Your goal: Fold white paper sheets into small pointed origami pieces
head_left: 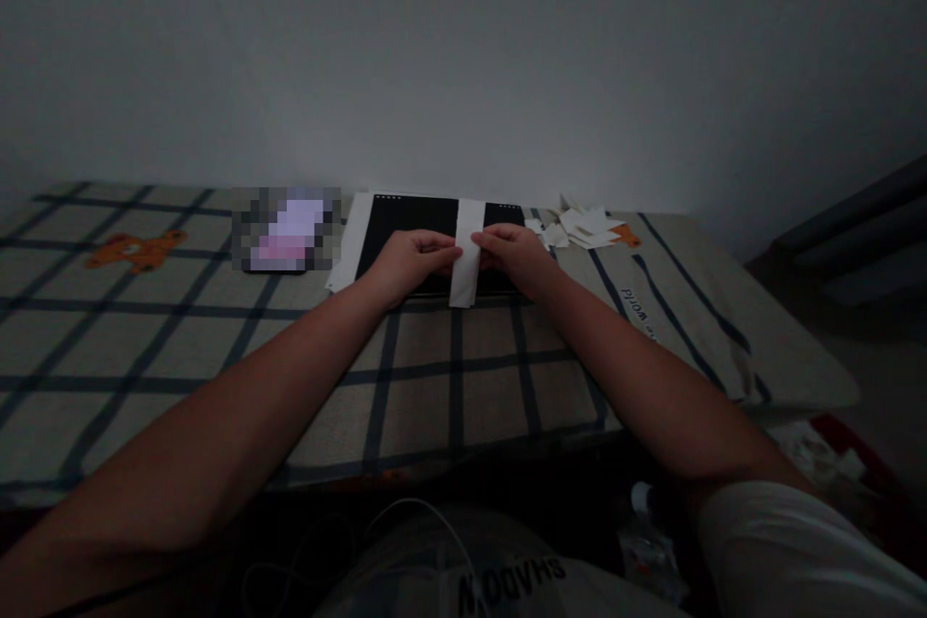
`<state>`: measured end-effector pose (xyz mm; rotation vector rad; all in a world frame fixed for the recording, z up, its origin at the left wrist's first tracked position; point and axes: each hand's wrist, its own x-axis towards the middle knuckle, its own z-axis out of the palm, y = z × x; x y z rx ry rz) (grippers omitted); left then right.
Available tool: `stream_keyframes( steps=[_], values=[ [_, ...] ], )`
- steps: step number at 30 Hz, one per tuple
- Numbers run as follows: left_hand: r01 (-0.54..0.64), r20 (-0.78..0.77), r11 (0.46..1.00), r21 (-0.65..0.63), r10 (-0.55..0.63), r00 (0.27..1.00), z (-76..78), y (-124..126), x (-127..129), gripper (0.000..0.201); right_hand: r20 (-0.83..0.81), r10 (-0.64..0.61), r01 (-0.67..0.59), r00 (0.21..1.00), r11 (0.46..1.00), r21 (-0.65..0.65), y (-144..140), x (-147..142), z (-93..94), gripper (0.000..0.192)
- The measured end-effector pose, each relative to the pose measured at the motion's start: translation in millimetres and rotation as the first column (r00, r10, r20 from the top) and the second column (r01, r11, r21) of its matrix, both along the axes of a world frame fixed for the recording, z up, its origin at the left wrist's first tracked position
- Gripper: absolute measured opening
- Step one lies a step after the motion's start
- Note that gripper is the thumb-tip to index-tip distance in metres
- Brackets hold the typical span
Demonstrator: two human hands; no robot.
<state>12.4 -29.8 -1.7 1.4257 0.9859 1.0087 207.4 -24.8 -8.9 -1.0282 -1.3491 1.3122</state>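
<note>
A long white paper strip [466,256] lies upright across a black mat [412,217] near the wall. My left hand [411,261] pinches the strip's left edge about halfway up. My right hand [513,254] pinches its right edge at the same height. Both hands rest on the mat. The strip's lower end hangs past the mat's near edge onto the checked cloth.
A pile of several white paper scraps [579,226] lies right of the mat. A blurred phone-like object [286,230] sits to the left. White sheets [349,246] poke out beside the mat. The checked cloth-covered table [217,357] drops off at the right; a bottle [648,541] lies below.
</note>
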Motion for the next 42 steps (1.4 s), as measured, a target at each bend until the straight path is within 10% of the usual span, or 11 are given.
stream_keyframes(
  steps=[42],
  values=[
    [-0.056, 0.025, 0.996, -0.076, 0.058, 0.998, 2.8, 0.2, 0.1, 0.025, 0.08, -0.11, 0.099, 0.991, 0.986, 0.131, 0.7, 2.8, 0.1, 0.028]
  ],
)
